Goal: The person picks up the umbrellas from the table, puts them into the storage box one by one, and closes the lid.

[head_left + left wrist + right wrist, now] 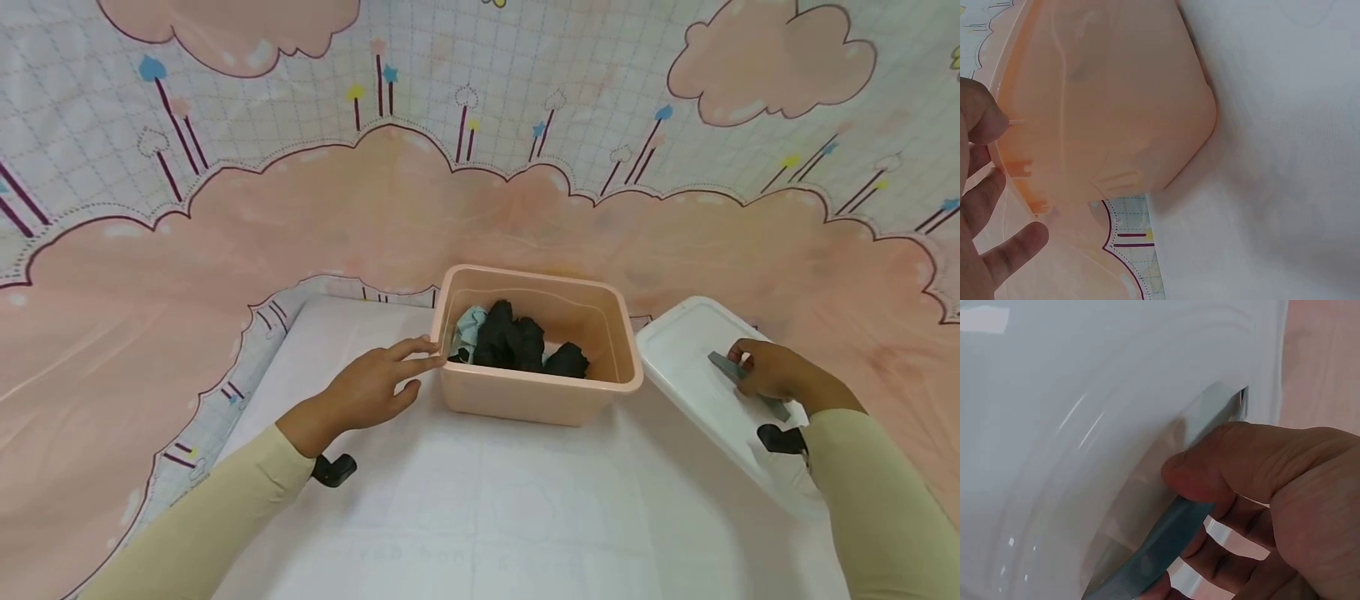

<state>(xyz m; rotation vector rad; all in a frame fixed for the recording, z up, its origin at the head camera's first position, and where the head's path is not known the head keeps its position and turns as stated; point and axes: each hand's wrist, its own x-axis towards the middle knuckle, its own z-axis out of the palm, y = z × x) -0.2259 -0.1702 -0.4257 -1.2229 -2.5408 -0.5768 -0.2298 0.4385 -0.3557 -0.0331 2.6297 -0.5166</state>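
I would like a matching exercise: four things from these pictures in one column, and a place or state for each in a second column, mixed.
Things:
1. left hand
2. right hand
3. black cloth
4. white lid

States:
A. lies inside the pink tub
B. grips the grey handle
C. tilted, to the right of the tub
D. fingers straight, touching the tub's rim

Pairs: 1-D, 2-B, 3-A, 4-C

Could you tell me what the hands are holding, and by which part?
The right hand grips the white lid by its grey handle; the left hand holds nothing.
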